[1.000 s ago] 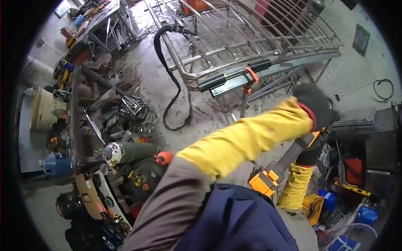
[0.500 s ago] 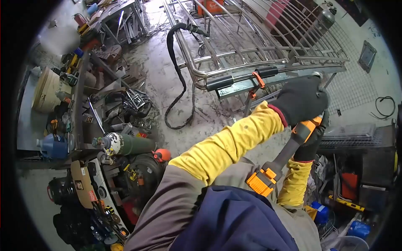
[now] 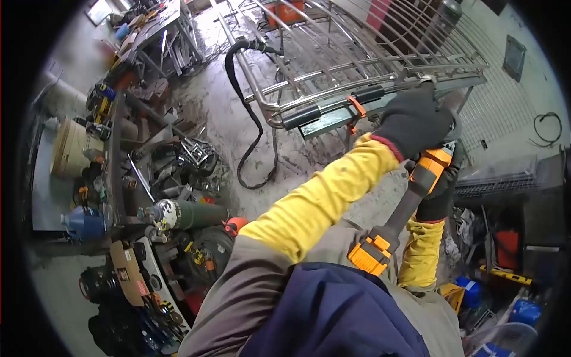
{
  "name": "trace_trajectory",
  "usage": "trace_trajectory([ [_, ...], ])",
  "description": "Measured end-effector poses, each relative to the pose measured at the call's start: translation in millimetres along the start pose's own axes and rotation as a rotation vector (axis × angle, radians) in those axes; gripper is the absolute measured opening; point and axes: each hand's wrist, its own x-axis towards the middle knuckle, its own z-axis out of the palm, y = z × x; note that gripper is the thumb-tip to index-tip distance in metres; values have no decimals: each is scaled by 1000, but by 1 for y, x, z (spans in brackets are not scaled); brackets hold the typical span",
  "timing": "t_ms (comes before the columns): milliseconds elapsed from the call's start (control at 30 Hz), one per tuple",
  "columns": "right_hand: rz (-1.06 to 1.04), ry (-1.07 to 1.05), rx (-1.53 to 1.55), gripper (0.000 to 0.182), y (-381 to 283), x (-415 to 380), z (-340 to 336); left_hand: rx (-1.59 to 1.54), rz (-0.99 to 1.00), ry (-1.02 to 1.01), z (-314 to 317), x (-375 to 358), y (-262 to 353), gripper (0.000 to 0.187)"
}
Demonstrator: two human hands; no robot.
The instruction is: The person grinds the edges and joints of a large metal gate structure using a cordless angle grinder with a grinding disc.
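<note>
An orange-and-dark-grey cordless angle grinder [image 3: 399, 211] runs diagonally in front of my body, its battery end low by my lap and its head up at the right. My right hand [image 3: 443, 184], in a black glove, is closed around it from the far side, partly hidden behind the tool. Also black-gloved, my left hand [image 3: 413, 122] is closed right beside the grinder's head. A small round metal piece [image 3: 426, 78] shows at its fingertips; what the fingers grip is hidden. The edge of a grinder disc [image 3: 456, 128] shows just right of the left hand.
Ahead lies a shiny tubular metal frame [image 3: 309, 77] on a support, with an orange clamp [image 3: 357, 107] on its near edge. A black cable [image 3: 250, 116] hangs from it. At left are a green gas cylinder [image 3: 199, 214] and a cluttered bench [image 3: 47, 184]. A wire rack [image 3: 499, 184] stands right.
My left hand has shifted up and left, and the small round metal piece moved with it. The grinder's head tilted slightly left. The camera view shifted a little too.
</note>
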Motion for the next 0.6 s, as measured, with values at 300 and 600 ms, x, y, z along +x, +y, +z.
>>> trace_trajectory([
  [300,-219,219,-117,49,14,-6,-25,-103,-6,14,15,1,-7,49],
  [600,-265,65,-64,65,17,1,-59,-176,245,225,25,-14,-10,35],
])
